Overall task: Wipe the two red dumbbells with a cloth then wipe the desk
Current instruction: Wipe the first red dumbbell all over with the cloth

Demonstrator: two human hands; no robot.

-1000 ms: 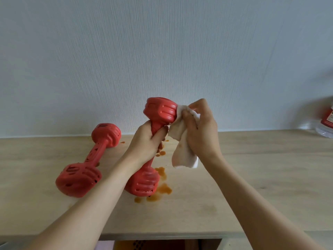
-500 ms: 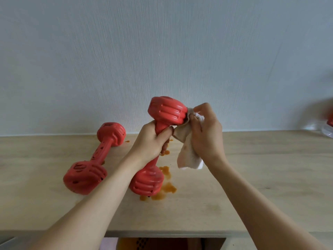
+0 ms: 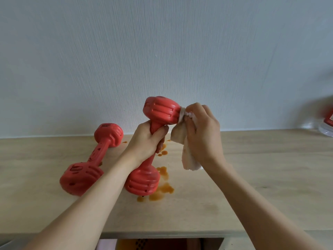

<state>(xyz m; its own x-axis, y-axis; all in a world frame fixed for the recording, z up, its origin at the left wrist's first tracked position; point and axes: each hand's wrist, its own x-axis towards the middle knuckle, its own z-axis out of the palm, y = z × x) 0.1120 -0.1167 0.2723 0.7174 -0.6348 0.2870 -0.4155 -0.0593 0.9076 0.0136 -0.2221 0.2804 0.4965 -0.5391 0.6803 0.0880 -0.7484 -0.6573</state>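
Left grip (image 3: 146, 139) clamped round tilted dumbbell (image 3: 158, 114), right grip (image 3: 203, 134) bunching cloth (image 3: 187, 154) against its upper head.

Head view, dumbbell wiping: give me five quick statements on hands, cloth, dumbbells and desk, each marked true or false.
1. The left hand grips the handle of the tilted dumbbell. True.
2. The right hand presses the cloth to that dumbbell's lower head. False: the cloth meets the raised upper head.
3. The second dumbbell lies on the desk, touched by neither hand. True.
4. The desk shows no stains. False: orange-brown stains sit beside the held dumbbell's lower head.
5. Both dumbbells are lifted clear of the desk. False: the second lies flat, and the held one's lower head is down at the desk surface.
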